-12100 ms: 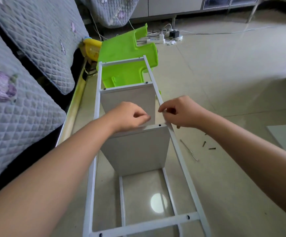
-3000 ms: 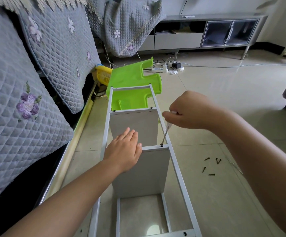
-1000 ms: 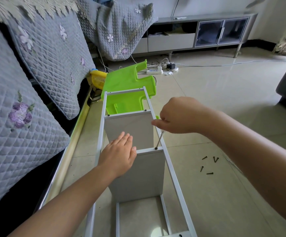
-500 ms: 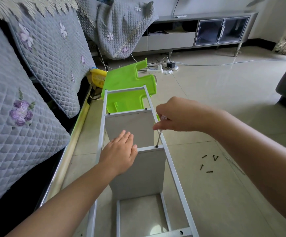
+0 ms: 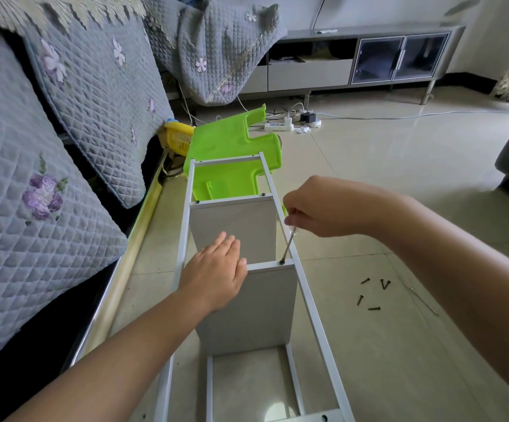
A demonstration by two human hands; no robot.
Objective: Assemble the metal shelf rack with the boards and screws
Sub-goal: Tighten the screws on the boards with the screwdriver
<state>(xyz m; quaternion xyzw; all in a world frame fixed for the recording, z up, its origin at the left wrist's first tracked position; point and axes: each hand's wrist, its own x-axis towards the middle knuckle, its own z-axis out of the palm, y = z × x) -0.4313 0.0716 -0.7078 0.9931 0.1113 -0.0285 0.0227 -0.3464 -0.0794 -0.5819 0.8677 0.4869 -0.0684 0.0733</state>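
Observation:
A white metal rack frame [image 5: 314,312] lies on its side on the floor, two grey boards standing between its rails. My left hand [image 5: 215,274] lies flat on the top edge of the near board [image 5: 256,309], fingers straight. My right hand [image 5: 323,208] grips a screwdriver [image 5: 288,246]; its tip sits on a black screw [image 5: 282,262] at the near board's right end, by the right rail. The far board [image 5: 235,226] shows screw heads at both top corners. Several loose black screws [image 5: 372,292] lie on the tiles to the right.
A quilted grey sofa [image 5: 43,166] runs along the left. A green plastic stool [image 5: 235,153] and a yellow basket [image 5: 178,137] lie past the frame's far end. A power strip with cables [image 5: 280,125] and a TV cabinet [image 5: 368,59] stand beyond. A thin metal rod [image 5: 420,298] lies near the screws.
Both hands stay in place: the left on the near board's edge, the right with the screwdriver on the same screw. Only the camera view has shifted slightly.

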